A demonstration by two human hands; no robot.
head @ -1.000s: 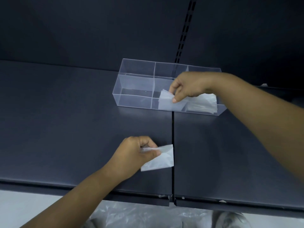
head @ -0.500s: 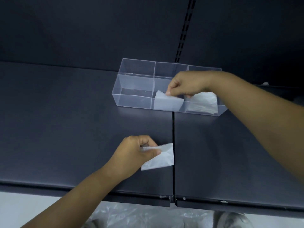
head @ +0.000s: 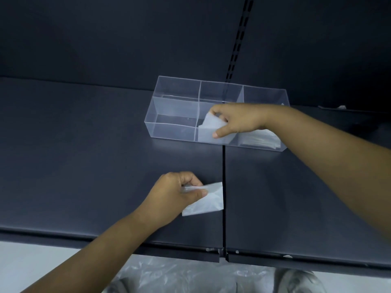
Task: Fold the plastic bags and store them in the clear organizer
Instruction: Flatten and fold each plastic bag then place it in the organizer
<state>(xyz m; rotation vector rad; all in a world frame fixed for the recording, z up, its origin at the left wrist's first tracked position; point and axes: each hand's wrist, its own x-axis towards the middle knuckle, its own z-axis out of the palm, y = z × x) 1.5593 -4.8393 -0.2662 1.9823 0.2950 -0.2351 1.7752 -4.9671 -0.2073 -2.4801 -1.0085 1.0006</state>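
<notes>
I am reaching my right hand (head: 239, 119) into the clear organizer (head: 175, 96), which is sitting toward the back of a dark shelf (head: 84, 155). My right grip is clamped on a folded plastic bag (head: 211, 125), with the thumb at its near edge and the fingers curled over its far edge. That bag is standing tilted in the organizer's middle section, close against the front wall. In the section just to the right, a stack of folded bags (head: 262, 139) is lying partly hidden beneath my forearm.

My left hand (head: 169, 195) is resting nearer the shelf's front edge, well apart from the organizer. Its grip is pinching a second folded bag (head: 208, 200), thumb on top. The bag's free end is pointing right, ending just beside the seam between two shelf panels. Below the shelf's front edge, crumpled loose plastic (head: 169, 275) is showing.
</notes>
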